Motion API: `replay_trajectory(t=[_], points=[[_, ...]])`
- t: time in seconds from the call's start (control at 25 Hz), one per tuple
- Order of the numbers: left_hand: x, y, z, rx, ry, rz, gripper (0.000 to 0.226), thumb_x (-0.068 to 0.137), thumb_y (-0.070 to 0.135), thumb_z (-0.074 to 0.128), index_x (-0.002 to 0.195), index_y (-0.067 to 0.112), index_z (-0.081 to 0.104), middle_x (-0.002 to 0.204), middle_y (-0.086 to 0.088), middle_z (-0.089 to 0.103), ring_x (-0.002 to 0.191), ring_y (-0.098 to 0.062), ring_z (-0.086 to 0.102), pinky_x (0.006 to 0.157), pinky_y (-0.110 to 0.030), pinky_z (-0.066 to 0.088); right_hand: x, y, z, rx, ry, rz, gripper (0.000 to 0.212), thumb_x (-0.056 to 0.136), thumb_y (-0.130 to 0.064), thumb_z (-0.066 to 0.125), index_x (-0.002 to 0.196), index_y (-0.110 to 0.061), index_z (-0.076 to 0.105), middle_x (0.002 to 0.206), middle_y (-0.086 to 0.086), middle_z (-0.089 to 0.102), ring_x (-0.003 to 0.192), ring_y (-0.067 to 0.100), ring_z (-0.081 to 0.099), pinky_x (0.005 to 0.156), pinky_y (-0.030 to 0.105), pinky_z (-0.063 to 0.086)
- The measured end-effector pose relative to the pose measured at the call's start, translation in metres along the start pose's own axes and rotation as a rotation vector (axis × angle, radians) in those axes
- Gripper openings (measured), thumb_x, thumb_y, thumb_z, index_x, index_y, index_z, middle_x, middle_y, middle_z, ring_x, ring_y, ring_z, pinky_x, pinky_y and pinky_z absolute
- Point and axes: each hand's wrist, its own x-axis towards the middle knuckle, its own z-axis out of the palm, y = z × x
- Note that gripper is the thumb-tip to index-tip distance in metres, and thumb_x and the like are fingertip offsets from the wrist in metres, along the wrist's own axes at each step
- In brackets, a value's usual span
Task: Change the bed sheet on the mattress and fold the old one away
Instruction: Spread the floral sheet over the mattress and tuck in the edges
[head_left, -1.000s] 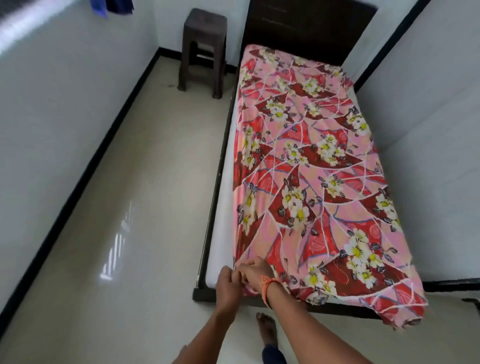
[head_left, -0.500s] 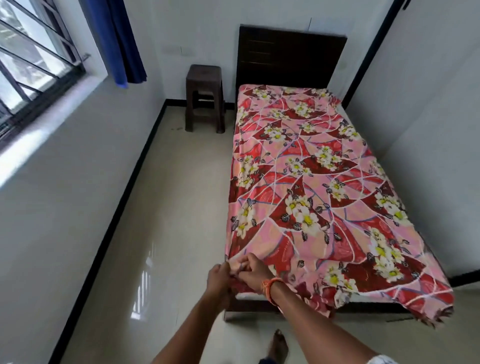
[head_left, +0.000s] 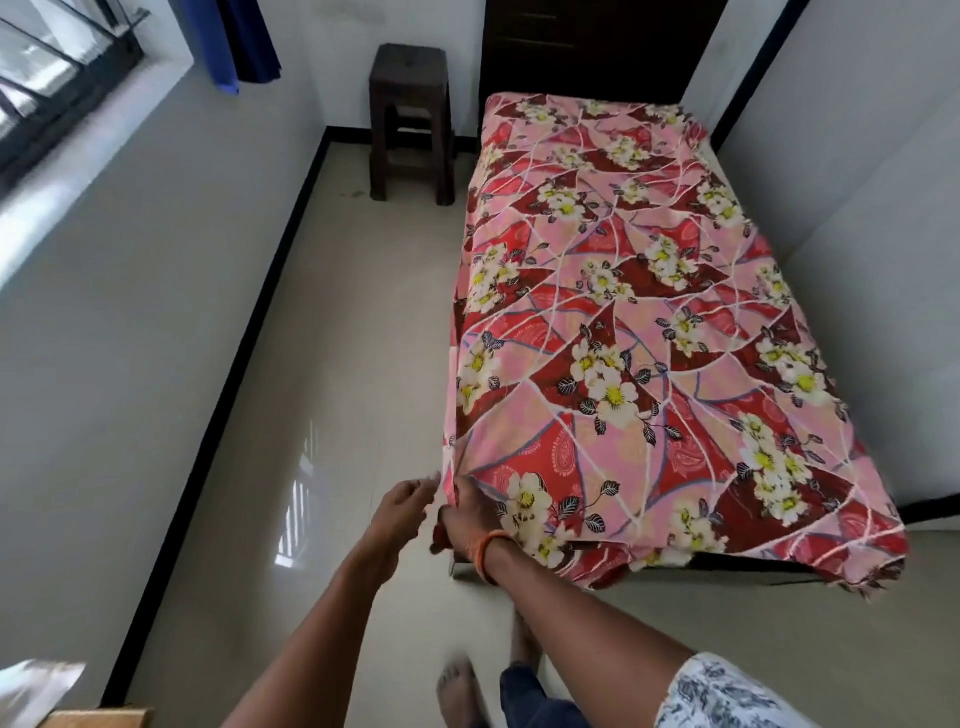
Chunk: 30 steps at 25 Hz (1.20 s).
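Floral bed sheet (head_left: 623, 322) spread over the bed; right hand (head_left: 467, 512) grips its near corner, left hand (head_left: 402, 506) just beside.

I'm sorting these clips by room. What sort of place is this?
Most likely a small, plain bedroom: a single bed under a floral sheet against a dark headboard, a stool beside it, and a blue curtain at the window.

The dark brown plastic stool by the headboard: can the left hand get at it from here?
Probably not: the dark brown plastic stool stands far off by the headboard, while the left hand hovers at the bed's foot.
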Motion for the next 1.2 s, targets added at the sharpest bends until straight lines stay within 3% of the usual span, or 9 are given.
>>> replay_trajectory(t=[0.12,0.28,0.44,0.56,0.72,0.88,1.0,1.12,1.2], points=[[-0.003,-0.045,0.005,-0.103,-0.191,-0.076,0.025,0.103,0.045,0.043,0.114,0.031,0.060,0.113,0.011,0.070,0.108,-0.005,0.060,0.102,-0.040,0.034,0.017,-0.007,0.008,0.269,-0.031,0.094,0.007,0.076,-0.013,0.047,0.079,-0.011,0.052,0.072,0.012,0.060,0.071,0.028,0.060,0.061,0.033,0.054],[0.033,-0.087,0.038,-0.327,-0.189,-0.135,0.028,0.098,0.027,0.060,0.125,0.025,0.057,0.120,0.005,0.070,0.114,-0.010,0.062,0.107,-0.039,0.043,0.039,0.010,0.003,0.434,-0.190,0.197,0.025,0.087,-0.004,0.038,0.063,-0.008,0.043,0.046,0.008,0.042,0.037,0.023,0.044,0.043,0.025,0.041],[0.054,-0.080,0.069,-0.319,0.061,-0.173,0.007,0.092,0.011,0.065,0.095,0.008,0.060,0.086,-0.011,0.070,0.075,-0.018,0.066,0.055,-0.026,0.052,0.067,0.028,-0.007,0.378,-0.285,0.166,0.020,0.091,-0.002,0.045,0.106,-0.004,0.058,0.057,0.012,0.055,0.047,0.022,0.052,0.050,0.031,0.047],[0.068,-0.090,0.067,-0.247,0.228,-0.168,0.022,0.098,0.016,0.059,0.079,0.008,0.065,0.063,-0.003,0.067,0.055,-0.010,0.063,0.044,-0.022,0.046,0.084,0.034,-0.003,0.377,-0.266,0.128,0.009,0.095,-0.005,0.049,0.101,-0.007,0.055,0.062,0.012,0.059,0.051,0.020,0.058,0.045,0.023,0.047],[0.093,-0.137,0.057,-0.022,0.534,-0.287,0.056,0.075,0.057,0.054,0.067,0.004,0.066,0.061,-0.011,0.062,0.068,-0.030,0.060,0.067,-0.042,0.051,0.116,0.092,-0.010,0.229,-0.156,0.095,0.016,0.085,-0.006,0.055,0.081,-0.020,0.059,0.074,0.012,0.071,0.066,0.020,0.063,0.057,0.024,0.050],[0.117,-0.149,0.078,-0.103,0.964,-0.599,0.034,0.092,0.015,0.054,0.118,-0.008,0.057,0.123,-0.032,0.056,0.113,-0.048,0.057,0.097,-0.051,0.046,0.131,0.177,-0.052,0.187,0.115,0.209,0.012,0.085,-0.010,0.061,0.081,-0.021,0.063,0.082,-0.002,0.067,0.083,0.020,0.064,0.070,0.028,0.051],[0.136,-0.158,0.144,0.388,0.799,-0.150,0.031,0.086,0.012,0.062,0.114,0.002,0.061,0.114,-0.023,0.058,0.106,-0.045,0.058,0.090,-0.050,0.050,0.134,0.242,-0.102,0.223,0.457,0.319,0.019,0.082,-0.019,0.054,0.093,-0.008,0.065,0.095,0.012,0.067,0.085,0.027,0.060,0.067,0.027,0.043],[0.148,-0.175,0.241,0.840,0.387,0.382,0.076,0.066,0.012,0.081,0.136,0.008,0.051,0.133,-0.021,0.052,0.122,-0.039,0.046,0.102,-0.046,0.040,0.137,0.312,-0.155,0.084,0.703,0.342,0.059,0.072,-0.021,0.053,0.125,0.004,0.053,0.125,0.028,0.054,0.110,0.041,0.054,0.085,0.040,0.045],[0.175,-0.174,0.289,1.128,0.253,0.577,0.105,0.060,0.007,0.082,0.153,0.014,0.032,0.151,-0.021,0.037,0.139,-0.042,0.036,0.111,-0.051,0.037,0.151,0.362,-0.188,-0.348,0.650,0.256,0.086,0.074,-0.020,0.073,0.147,-0.008,0.030,0.150,0.024,0.027,0.132,0.048,0.033,0.101,0.055,0.038]])
